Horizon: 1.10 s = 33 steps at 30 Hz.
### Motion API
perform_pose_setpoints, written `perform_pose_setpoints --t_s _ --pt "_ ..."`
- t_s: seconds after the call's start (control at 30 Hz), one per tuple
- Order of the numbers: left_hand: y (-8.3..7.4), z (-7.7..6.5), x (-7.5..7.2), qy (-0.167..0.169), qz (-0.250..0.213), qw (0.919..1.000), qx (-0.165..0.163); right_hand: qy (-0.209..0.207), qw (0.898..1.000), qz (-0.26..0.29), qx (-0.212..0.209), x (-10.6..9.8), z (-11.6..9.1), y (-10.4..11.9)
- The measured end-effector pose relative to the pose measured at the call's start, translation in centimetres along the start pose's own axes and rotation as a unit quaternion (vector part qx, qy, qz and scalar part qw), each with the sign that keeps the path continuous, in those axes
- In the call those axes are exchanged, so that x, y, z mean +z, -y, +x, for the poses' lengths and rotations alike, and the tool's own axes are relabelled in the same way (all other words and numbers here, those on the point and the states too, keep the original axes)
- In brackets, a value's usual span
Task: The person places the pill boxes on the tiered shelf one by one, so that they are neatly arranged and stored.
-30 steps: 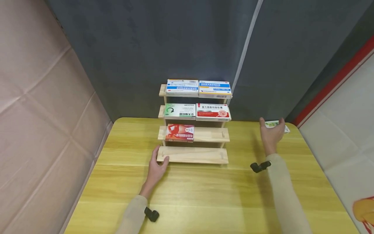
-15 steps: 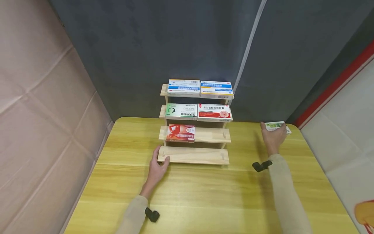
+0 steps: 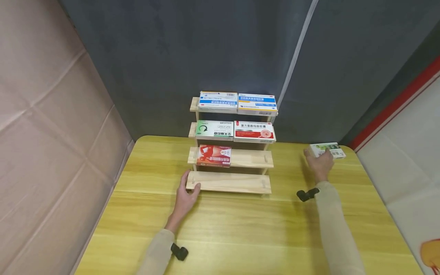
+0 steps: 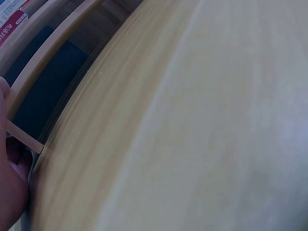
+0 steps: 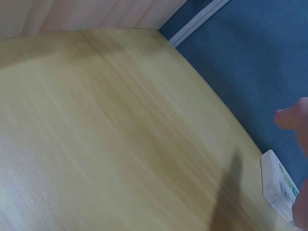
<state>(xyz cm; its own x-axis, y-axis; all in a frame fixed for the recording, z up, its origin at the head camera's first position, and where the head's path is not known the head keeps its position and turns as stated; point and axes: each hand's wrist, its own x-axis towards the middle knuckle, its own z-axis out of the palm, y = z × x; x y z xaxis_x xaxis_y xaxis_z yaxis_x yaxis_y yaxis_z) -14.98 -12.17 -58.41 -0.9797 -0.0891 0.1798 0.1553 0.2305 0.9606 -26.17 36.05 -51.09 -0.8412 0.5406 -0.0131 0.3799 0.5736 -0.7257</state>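
My left hand (image 3: 185,199) grips the left end of the lowest step of a wooden tiered rack (image 3: 230,182), thumb at the front edge. In the left wrist view part of this hand (image 4: 10,187) shows beside the rack's end. At the table's far right corner lies a white and green medicine box (image 3: 335,149). My right hand (image 3: 320,164) is just in front of it, fingers spread and not curled round it. From the right wrist, the box (image 5: 276,185) rests on the table with the thumb (image 5: 288,118) raised apart from it.
On the rack's upper steps lie two blue and white boxes (image 3: 218,101), a green and white box (image 3: 214,130), a red and white box (image 3: 254,131) and a red box (image 3: 214,156). A dark wall (image 3: 172,57) stands behind the wooden table (image 3: 233,233).
My right hand has drawn back a little from the white and green medicine box, which shows more fully. The left hand keeps its grip on the rack. The view has shifted slightly.
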Motion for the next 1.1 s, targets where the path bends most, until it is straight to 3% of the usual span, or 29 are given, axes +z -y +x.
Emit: perform_pose_setpoints --t_s 0.33,0.53,0.77,0.87,0.97,1.1 --pt "0.0 0.2 -0.2 -0.008 0.003 0.9999 -0.012 0.040 0.999 -0.009 -0.005 1.0 0.6 0.1" --pt "0.2 0.2 -0.4 -0.014 0.005 0.9998 -0.016 0.057 0.997 0.001 0.045 1.3 1.3 -0.2" --pt "0.2 0.1 -0.5 -0.014 0.000 0.9997 -0.019 -0.004 0.990 0.036 0.136 2.3 2.6 -0.5" --pt "0.2 0.1 -0.4 -0.007 -0.012 0.9998 -0.016 -0.019 0.985 0.024 0.170 2.4 3.3 -0.6" --pt "0.0 0.2 -0.2 -0.001 -0.018 0.9997 -0.015 -0.009 0.981 -0.007 0.194 2.0 4.2 -0.8" --pt "-0.3 0.1 0.1 -0.002 -0.017 0.9996 -0.021 0.035 0.975 -0.049 0.213 1.1 5.4 -0.8"
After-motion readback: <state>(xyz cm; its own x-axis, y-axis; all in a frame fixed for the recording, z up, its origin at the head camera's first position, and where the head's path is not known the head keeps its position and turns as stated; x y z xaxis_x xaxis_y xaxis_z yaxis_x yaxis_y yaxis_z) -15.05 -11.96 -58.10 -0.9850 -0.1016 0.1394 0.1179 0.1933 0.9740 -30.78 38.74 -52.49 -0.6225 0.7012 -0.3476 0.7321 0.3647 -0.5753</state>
